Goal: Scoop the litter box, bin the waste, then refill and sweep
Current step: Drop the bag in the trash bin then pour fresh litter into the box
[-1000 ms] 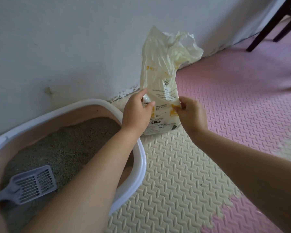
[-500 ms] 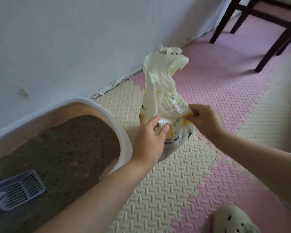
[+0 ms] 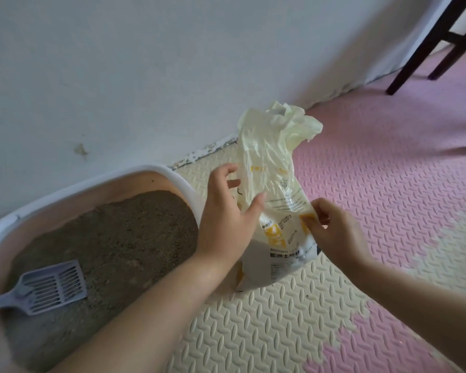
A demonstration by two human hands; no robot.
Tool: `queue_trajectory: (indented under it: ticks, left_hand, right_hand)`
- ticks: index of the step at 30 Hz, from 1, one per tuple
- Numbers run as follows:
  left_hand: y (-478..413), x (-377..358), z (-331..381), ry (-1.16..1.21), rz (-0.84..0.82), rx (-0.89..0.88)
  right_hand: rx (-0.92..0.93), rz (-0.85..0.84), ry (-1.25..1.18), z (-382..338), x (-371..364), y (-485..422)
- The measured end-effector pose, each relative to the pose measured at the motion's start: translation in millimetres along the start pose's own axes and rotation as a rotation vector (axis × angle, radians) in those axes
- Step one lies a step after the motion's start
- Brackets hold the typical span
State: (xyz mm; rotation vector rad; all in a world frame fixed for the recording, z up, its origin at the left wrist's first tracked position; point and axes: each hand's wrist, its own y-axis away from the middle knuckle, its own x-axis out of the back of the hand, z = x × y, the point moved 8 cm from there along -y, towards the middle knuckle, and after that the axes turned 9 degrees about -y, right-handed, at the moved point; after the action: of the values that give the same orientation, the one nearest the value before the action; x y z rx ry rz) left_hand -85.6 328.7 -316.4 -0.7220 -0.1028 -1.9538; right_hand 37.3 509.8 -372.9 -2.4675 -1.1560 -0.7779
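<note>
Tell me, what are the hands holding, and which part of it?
The right hand pinches the litter bag at its right edge, halfway up. The left hand is open, its thumb just touching the bag.

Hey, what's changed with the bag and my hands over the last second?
Left hand let go of the bag edge; it's now open, fingers spread, thumb against the bag. The bag seems to have come away from the wall, toward you. Unchanged: right hand pinches the bag's right edge, scoop lies in the litter box.
</note>
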Motion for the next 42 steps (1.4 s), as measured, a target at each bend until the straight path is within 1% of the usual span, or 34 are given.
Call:
queue_trajectory:
  ticks: [2,4,7,10,12,14,16,18,20,22,24,28,30,36,38,40,42]
  left_hand:
    - [-14,3,1,0.075,-0.015,0.087]
    - [-27,3,4,0.024,-0.040,0.126]
    - [-37,4,6,-0.070,-0.022,0.141]
    - [-33,6,5,-0.057,0.027,0.148]
    - [-28,8,4,-0.042,0.043,0.140]
    - [-25,11,5,-0.044,0.050,0.121]
    - [-22,13,5,-0.057,0.054,0.109]
    - [-19,14,4,-0.068,0.055,0.107]
    - [-15,15,4,-0.079,0.052,0.099]
    - [-13,15,5,-0.085,0.050,0.093]
    - [-12,15,4,-0.086,0.050,0.090]
    - [-10,14,2,-0.084,0.047,0.066]
    - [-10,16,3,-0.092,0.057,0.060]
    - [-11,16,5,-0.117,0.070,0.065]
    - [-12,16,5,-0.102,0.072,0.068]
    - [-12,15,5,-0.089,0.071,0.073]
    - [-12,15,6,-0.098,0.067,0.069]
  right_hand:
    - [0.013,0.005,-0.061,1,-4,0]
    - [0.019,0.013,-0.106,0,-7,-1]
    - [0.043,0.025,-0.132,-3,-11,2]
    - [0.027,0.077,-0.211,-10,-8,8]
    - [-0.006,0.090,-0.298,-13,-7,7]
    - [-0.015,0.059,-0.361,-15,-8,5]
    - [0.016,0.023,-0.371,-19,-7,-1]
    - [0.029,0.046,-0.388,-19,-1,-14]
    - [-0.005,0.062,-0.405,-17,4,-35]
    - [-0.067,-0.001,-0.402,-16,0,-58]
    - [-0.078,-0.048,-0.416,-24,-3,-80]
    - [-0.051,-0.035,-0.653,-49,-4,-119]
    - [-0.054,-0.038,-0.730,-56,-6,-131]
    - [-0.127,-0.096,-0.919,-62,-17,-135]
    - [-0.165,-0.068,-1.021,-59,-16,-135]
    - [-0.174,-0.054,-1.044,-57,-15,-132]
    - [-0.150,-0.083,-1.015,-56,-16,-130]
